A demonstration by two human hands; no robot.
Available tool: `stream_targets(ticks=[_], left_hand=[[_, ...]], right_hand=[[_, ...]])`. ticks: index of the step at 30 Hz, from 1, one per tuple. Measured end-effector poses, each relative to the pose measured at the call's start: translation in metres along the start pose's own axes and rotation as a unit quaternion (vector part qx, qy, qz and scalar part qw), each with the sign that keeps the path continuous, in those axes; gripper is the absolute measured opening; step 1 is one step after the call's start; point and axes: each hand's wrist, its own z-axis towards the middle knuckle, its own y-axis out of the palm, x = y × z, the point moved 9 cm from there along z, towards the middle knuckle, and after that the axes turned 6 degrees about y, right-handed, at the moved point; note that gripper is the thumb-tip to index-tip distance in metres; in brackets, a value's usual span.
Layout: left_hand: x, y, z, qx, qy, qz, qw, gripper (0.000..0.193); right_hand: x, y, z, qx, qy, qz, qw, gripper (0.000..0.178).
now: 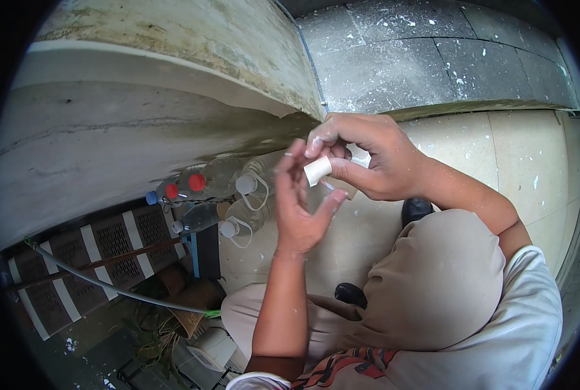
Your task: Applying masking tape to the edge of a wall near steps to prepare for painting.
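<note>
My right hand [389, 156] pinches a small white curled piece [317, 170], like a short strip or bit of tube, between thumb and fingers; its exact kind does not show. Close by on the left is my left hand [301, 218], palm turned toward the piece, with thumb and fingers apart and the fingertips slightly blurred. Whether its fingers touch the piece I cannot tell. White specks or dust mark the fingers of both hands. Just under the piece, a pale thin edge shows near the left thumb, too small to make out.
Several transparent plastic bottles [220, 177] with red, blue and white caps stand along the stained wall [127, 130]. A grey hose [111, 284] crosses a slatted crate [111, 240] and potted plants at lower left. White flecks dot the grey tiled ledge [394, 71] and pale floor tiles [524, 169].
</note>
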Motion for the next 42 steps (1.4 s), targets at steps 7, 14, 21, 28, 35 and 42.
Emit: stream_targets(ticks=[7, 14, 21, 28, 35, 42], left_hand=[[-0.064, 0.033, -0.024, -0.006, -0.190, -0.076, 0.979, 0.026], [-0.057, 0.046, -0.028, -0.138, -0.192, -0.011, 0.972, 0.024], [-0.050, 0.057, -0.034, -0.133, -0.239, 0.057, 0.960, 0.028], [-0.049, 0.075, -0.024, -0.004, -0.297, -0.083, 0.951, 0.036], [-0.034, 0.099, -0.027, 0.021, -0.251, -0.062, 0.966, 0.041], [-0.020, 0.116, -0.026, -0.022, -0.207, 0.140, 0.968, 0.038]], right_hand=[[0.029, -0.004, -0.007, 0.062, 0.125, 0.238, 0.961, 0.013], [0.010, -0.048, -0.014, 0.170, 0.055, 0.168, 0.970, 0.009], [0.038, -0.079, -0.039, 0.285, 0.121, 0.140, 0.940, 0.011], [0.061, -0.119, -0.070, 0.427, 0.142, 0.187, 0.873, 0.015], [0.078, -0.148, -0.105, 0.517, 0.190, 0.209, 0.808, 0.013], [0.076, -0.179, -0.135, 0.546, 0.174, 0.190, 0.797, 0.009]])
